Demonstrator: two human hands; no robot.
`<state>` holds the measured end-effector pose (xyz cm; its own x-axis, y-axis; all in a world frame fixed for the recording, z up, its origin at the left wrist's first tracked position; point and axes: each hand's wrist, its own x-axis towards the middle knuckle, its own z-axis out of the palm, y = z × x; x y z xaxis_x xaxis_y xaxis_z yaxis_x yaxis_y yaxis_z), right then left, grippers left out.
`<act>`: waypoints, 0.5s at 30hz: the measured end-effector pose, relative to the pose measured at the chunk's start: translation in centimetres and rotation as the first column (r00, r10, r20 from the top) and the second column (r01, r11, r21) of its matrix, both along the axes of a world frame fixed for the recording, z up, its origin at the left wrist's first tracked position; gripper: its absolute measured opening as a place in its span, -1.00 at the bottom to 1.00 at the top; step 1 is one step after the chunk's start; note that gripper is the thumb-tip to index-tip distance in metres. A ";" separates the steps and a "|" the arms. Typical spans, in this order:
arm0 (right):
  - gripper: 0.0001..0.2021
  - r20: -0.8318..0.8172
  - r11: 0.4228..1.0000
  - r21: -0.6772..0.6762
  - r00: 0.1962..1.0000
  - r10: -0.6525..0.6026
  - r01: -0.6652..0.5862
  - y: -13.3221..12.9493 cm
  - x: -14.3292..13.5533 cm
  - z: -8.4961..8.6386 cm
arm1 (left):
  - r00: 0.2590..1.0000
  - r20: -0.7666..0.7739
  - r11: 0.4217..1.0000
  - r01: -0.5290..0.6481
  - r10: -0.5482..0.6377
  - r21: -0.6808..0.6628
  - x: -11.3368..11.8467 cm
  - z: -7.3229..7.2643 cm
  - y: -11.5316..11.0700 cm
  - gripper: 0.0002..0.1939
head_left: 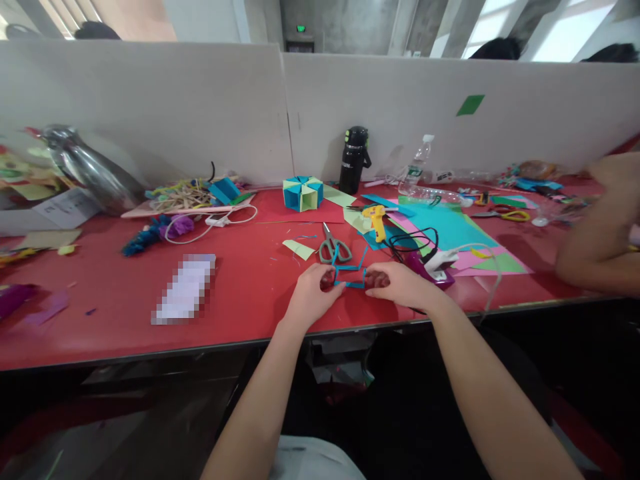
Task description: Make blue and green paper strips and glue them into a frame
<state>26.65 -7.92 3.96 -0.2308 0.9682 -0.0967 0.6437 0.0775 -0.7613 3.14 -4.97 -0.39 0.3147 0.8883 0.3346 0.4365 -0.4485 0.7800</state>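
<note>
Near the front of the red table, my left hand (314,288) pinches the left side of a small frame of narrow blue paper strips (350,285). My right hand (397,283) has its fingers curled in at the frame's right side. The frame looks roughly rectangular, and my fingertips hide part of its sides. Just behind it lie grey-handled scissors (336,251), with a loose blue strip (363,257) beside them. Close by are a pale green paper scrap (299,249) and a yellow glue gun (377,223).
A blue and pale green paper box (303,193) and a black bottle (354,160) stand by the divider. Coloured paper sheets (450,227), a power strip (434,268) and cables lie right. A blurred pale rectangle (185,290) lies left; another person's arm (597,233) rests far right.
</note>
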 end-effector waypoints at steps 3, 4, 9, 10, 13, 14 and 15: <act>-0.80 -0.005 0.994 0.078 0.997 -0.077 0.077 0.1 1.4 0.7 | 0.999 0.051 1.000 -0.008 0.008 0.000 0.0 0.2 -0.3 -0.65; -0.82 -0.003 0.984 0.132 0.993 -0.121 0.120 0.1 1.7 0.8 | 0.998 0.055 1.000 -0.014 0.013 0.003 0.0 0.3 -0.4 -0.65; -0.80 -0.111 0.888 0.317 0.943 -0.313 0.332 0.2 1.2 0.9 | 0.999 0.022 0.999 -0.046 0.046 0.009 0.0 1.1 -0.9 -0.72; -0.77 -0.144 0.856 0.349 0.924 -0.353 0.381 0.2 1.0 1.1 | 0.998 0.026 0.999 -0.051 0.051 0.012 0.0 1.2 -1.0 -0.73; -0.72 -0.204 0.657 0.550 0.846 -0.493 0.516 1.4 1.5 3.0 | 0.996 0.054 0.998 -0.066 0.065 0.018 -0.1 1.3 -1.0 -0.73; -0.74 -0.202 0.577 0.623 0.821 -0.534 0.528 2.3 2.2 4.0 | 0.996 0.057 0.997 -0.071 0.070 0.016 -0.1 1.3 -1.0 -0.73; -0.76 -0.158 0.532 0.679 0.808 -0.568 0.506 3.6 3.1 5.0 | 0.996 0.058 0.997 -0.073 0.072 0.017 0.0 1.3 -0.9 -0.74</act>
<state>29.78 -4.34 8.99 0.3326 0.7066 0.6246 0.7891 0.1542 -0.5946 3.10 -5.91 0.86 0.2294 0.9013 0.3675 0.4234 -0.4324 0.7961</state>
